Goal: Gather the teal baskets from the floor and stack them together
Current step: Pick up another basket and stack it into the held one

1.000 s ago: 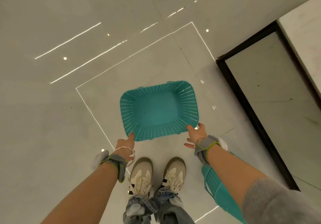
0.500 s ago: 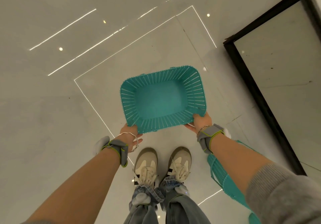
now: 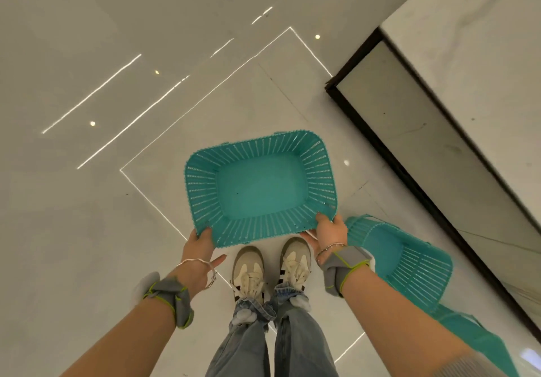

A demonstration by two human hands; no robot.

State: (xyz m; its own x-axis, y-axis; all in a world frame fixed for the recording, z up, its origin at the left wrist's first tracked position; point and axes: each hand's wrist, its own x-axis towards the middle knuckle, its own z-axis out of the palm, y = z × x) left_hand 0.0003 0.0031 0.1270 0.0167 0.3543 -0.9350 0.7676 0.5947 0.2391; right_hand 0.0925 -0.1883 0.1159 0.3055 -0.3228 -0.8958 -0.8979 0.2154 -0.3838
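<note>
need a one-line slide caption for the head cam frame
Both hands, left hand and right hand, grip a teal basket above the shoes; a second teal basket waits alongside.

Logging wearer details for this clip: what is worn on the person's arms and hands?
Each wrist carries a grey fabric band edged in lime green, left and right. The left hand has a thin silver bangle, the right hand a slim bracelet. A grey knit sleeve shows on the right arm.
</note>
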